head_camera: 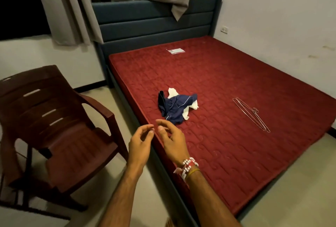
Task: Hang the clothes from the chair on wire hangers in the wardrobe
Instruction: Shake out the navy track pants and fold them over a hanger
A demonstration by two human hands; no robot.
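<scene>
A crumpled pile of clothes (pixel 176 107), navy with white piping and a white piece beneath, lies on the red mattress (pixel 227 85) near its left edge. Thin wire hangers (pixel 251 115) lie flat on the mattress to the right of the pile. The brown plastic chair (pixel 54 126) stands on the left with nothing on its seat. My left hand (pixel 141 144) and my right hand (pixel 171 140) hover side by side over the mattress edge, just short of the clothes, fingers loosely curled and holding nothing. A beaded bracelet circles my right wrist. No wardrobe is in view.
A dark blue padded headboard (pixel 156 19) stands behind the mattress, with grey curtains (pixel 76 8) hanging over it and the dark window. A small white packet (pixel 175 51) lies near the head of the bed. White walls close the right side. Pale floor runs between chair and bed.
</scene>
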